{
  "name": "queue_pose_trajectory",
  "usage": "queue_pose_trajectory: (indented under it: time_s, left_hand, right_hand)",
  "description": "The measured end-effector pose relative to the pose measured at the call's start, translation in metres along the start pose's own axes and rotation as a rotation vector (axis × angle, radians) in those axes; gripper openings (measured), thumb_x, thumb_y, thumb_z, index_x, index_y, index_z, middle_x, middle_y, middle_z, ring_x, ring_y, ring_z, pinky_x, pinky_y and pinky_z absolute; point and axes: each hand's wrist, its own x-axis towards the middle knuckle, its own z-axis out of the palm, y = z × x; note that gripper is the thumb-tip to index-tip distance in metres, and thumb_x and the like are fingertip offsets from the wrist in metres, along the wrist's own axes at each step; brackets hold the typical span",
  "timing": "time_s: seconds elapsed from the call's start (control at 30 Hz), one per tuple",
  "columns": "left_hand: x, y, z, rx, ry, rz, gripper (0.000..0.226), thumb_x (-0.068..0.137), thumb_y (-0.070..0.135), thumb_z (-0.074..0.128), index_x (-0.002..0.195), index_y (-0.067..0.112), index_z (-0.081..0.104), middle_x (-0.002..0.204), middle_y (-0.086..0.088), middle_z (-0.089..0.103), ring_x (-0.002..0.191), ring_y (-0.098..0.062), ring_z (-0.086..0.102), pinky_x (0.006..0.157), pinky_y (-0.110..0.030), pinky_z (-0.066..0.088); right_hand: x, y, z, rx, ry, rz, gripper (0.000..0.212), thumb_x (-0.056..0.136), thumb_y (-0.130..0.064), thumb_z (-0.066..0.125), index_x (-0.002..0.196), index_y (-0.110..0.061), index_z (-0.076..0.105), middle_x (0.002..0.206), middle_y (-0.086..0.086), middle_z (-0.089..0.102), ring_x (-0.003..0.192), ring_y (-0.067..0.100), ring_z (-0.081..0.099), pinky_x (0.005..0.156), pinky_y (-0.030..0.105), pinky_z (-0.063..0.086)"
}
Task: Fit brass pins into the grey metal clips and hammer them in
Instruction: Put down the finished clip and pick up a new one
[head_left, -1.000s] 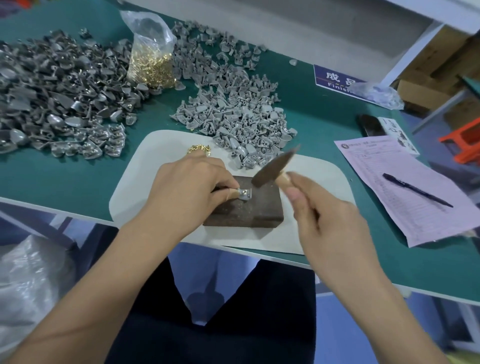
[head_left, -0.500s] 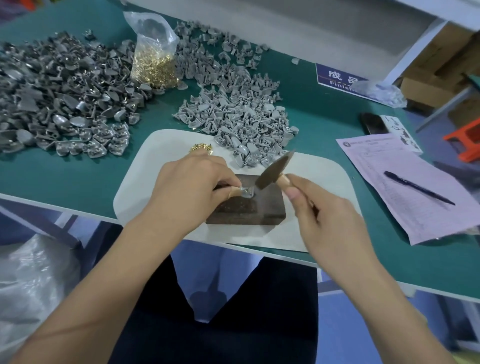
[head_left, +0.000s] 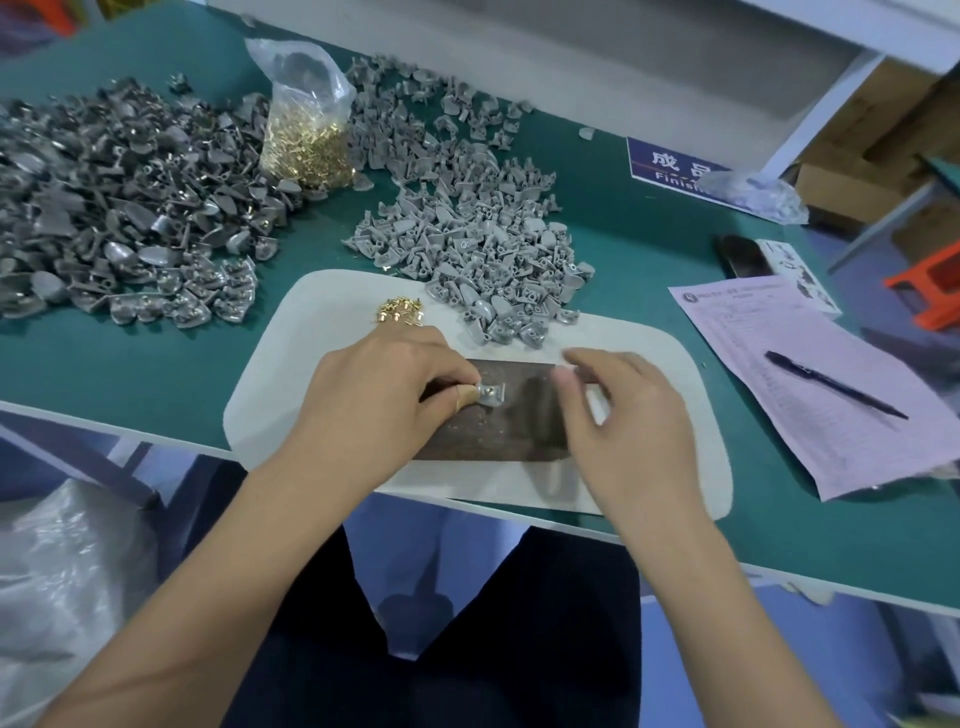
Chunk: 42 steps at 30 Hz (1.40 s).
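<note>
My left hand (head_left: 379, 400) pinches a small grey metal clip (head_left: 492, 396) with a brass pin in it and holds it down on the dark block (head_left: 483, 436). My right hand (head_left: 623, 421) is blurred, palm down over the block's right end. Under its fingers is a dark smear, the hammer (head_left: 540, 408); whether the fingers still grip it is unclear. Several loose brass pins (head_left: 401, 310) lie on the white mat (head_left: 311, 322) beyond my left hand.
A clear bag of brass pins (head_left: 306, 145) stands at the back. A light grey clip pile (head_left: 467, 244) lies behind the mat, and a darker pile (head_left: 119, 208) lies to the left. On the right are a pink paper (head_left: 831, 395) and a pen (head_left: 836, 384).
The hammer was raised over the clip, then dropped low. My right hand has come down over the block's right end. My left hand keeps the clip in place.
</note>
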Motion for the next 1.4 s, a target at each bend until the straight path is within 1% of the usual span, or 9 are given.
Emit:
queue_pose_trajectory:
  time_s: [0.07, 0.2, 0.43, 0.7, 0.87, 1.0, 1.17, 1.3, 1.4]
  left_hand:
    - [-0.006, -0.002, 0.003, -0.027, 0.043, -0.026, 0.009, 0.087, 0.045, 0.066, 0.094, 0.041, 0.069, 0.090, 0.020, 0.061, 0.096, -0.002, 0.053, 0.066, -0.030, 0.046]
    - [-0.019, -0.022, -0.001, -0.060, 0.154, -0.119, 0.009, 0.086, 0.041, 0.067, 0.095, 0.038, 0.068, 0.091, 0.019, 0.059, 0.096, -0.003, 0.055, 0.069, -0.032, 0.051]
    - [-0.038, -0.069, -0.032, -0.035, 0.284, -0.261, 0.007, 0.087, 0.042, 0.067, 0.092, 0.041, 0.063, 0.092, 0.021, 0.057, 0.089, 0.003, 0.053, 0.063, -0.025, 0.043]
    - [-0.057, -0.113, -0.051, 0.066, 0.255, -0.490, 0.011, 0.090, 0.039, 0.068, 0.100, 0.034, 0.070, 0.097, 0.014, 0.064, 0.100, -0.013, 0.059, 0.073, -0.032, 0.048]
    - [-0.059, -0.116, -0.055, 0.006, 0.245, -0.558, 0.020, 0.091, 0.037, 0.067, 0.110, 0.034, 0.064, 0.103, 0.012, 0.070, 0.103, -0.017, 0.061, 0.079, -0.038, 0.051]
    - [-0.059, -0.115, -0.055, 0.070, 0.241, -0.557, 0.019, 0.092, 0.041, 0.064, 0.110, 0.037, 0.063, 0.104, 0.014, 0.070, 0.103, -0.015, 0.059, 0.070, -0.032, 0.044]
    - [-0.054, -0.107, -0.051, -0.014, 0.266, -0.481, 0.014, 0.090, 0.037, 0.067, 0.103, 0.037, 0.065, 0.099, 0.021, 0.068, 0.091, 0.001, 0.057, 0.066, -0.027, 0.042]
    - [-0.038, -0.088, -0.039, -0.120, 0.170, -0.356, 0.008, 0.090, 0.036, 0.067, 0.096, 0.041, 0.066, 0.092, 0.027, 0.063, 0.080, 0.019, 0.048, 0.061, -0.009, 0.030]
    - [-0.020, -0.075, -0.029, -0.110, 0.047, -0.224, 0.010, 0.092, 0.033, 0.065, 0.098, 0.041, 0.069, 0.094, 0.022, 0.064, 0.081, 0.013, 0.049, 0.062, -0.013, 0.034]
  right_hand:
    - [0.004, -0.025, 0.010, 0.158, -0.068, -0.119, 0.017, 0.094, -0.032, 0.070, 0.108, -0.026, 0.077, 0.102, -0.010, 0.073, 0.101, 0.015, 0.065, 0.091, 0.039, 0.052]
    - [0.014, -0.058, 0.035, 0.119, -0.142, -0.256, 0.005, 0.091, -0.025, 0.073, 0.094, -0.028, 0.076, 0.093, -0.012, 0.070, 0.091, 0.014, 0.063, 0.081, 0.040, 0.052]
    - [0.038, -0.115, 0.080, 0.084, -0.287, -0.381, 0.005, 0.090, -0.026, 0.069, 0.093, -0.029, 0.071, 0.091, -0.011, 0.066, 0.086, 0.013, 0.058, 0.075, 0.035, 0.046]
    - [0.061, -0.172, 0.133, -0.086, -0.524, -0.463, 0.011, 0.096, -0.030, 0.061, 0.098, -0.030, 0.072, 0.100, -0.010, 0.068, 0.099, 0.018, 0.062, 0.075, 0.032, 0.048]
    - [0.071, -0.190, 0.152, -0.133, -0.492, -0.440, 0.009, 0.097, -0.031, 0.062, 0.095, -0.029, 0.070, 0.099, -0.009, 0.069, 0.096, 0.019, 0.063, 0.071, 0.030, 0.042]
    - [0.074, -0.196, 0.158, -0.134, -0.486, -0.427, 0.008, 0.097, -0.032, 0.063, 0.093, -0.030, 0.070, 0.097, -0.009, 0.070, 0.093, 0.018, 0.064, 0.070, 0.029, 0.044]
    - [0.081, -0.178, 0.138, -0.034, -0.466, -0.390, 0.011, 0.092, -0.036, 0.069, 0.103, -0.034, 0.070, 0.096, -0.013, 0.070, 0.090, 0.013, 0.063, 0.074, 0.031, 0.049]
    - [0.096, -0.130, 0.098, 0.029, -0.312, -0.235, 0.008, 0.093, -0.034, 0.067, 0.097, -0.031, 0.073, 0.090, -0.016, 0.070, 0.080, 0.011, 0.063, 0.077, 0.035, 0.055]
    - [0.100, -0.089, 0.068, 0.101, -0.177, -0.104, 0.011, 0.095, -0.028, 0.065, 0.092, -0.029, 0.075, 0.088, -0.017, 0.072, 0.083, 0.004, 0.065, 0.077, 0.029, 0.054]
